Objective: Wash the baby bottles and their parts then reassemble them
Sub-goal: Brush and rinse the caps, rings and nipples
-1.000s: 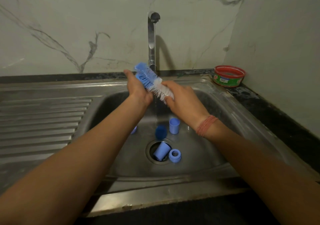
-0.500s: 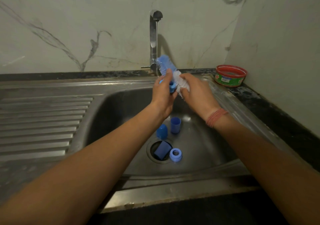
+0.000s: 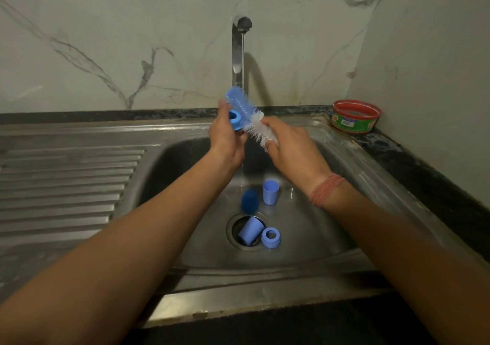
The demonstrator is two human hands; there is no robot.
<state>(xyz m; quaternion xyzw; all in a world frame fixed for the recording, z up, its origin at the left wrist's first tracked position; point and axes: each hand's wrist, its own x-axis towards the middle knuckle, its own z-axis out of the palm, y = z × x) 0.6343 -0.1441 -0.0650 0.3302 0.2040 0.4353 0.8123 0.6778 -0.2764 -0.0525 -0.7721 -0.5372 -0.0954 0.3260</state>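
- A steel sink (image 3: 305,241) is set into a dark counter (image 3: 424,164), with a ribbed draining board (image 3: 66,185) at the left.
- On the basin floor, a blue cup (image 3: 250,231) lies tipped in the drain beside a blue ring (image 3: 271,237); farther back, an upright cup (image 3: 270,192) and a dark blue cap (image 3: 249,199) are seen.
- Above the basin, a blue collar (image 3: 235,120) is gripped by the left hand (image 3: 228,138), while the bottle brush (image 3: 250,118) — blue and white bristles — is grasped by the right hand (image 3: 291,148).
- A thin stream is released by the tap (image 3: 237,53); a red-rimmed tub (image 3: 355,116) is set near the marble wall (image 3: 106,39).

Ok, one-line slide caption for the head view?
Left hand holds a blue collar ring under the tap while right hand works the bottle brush.
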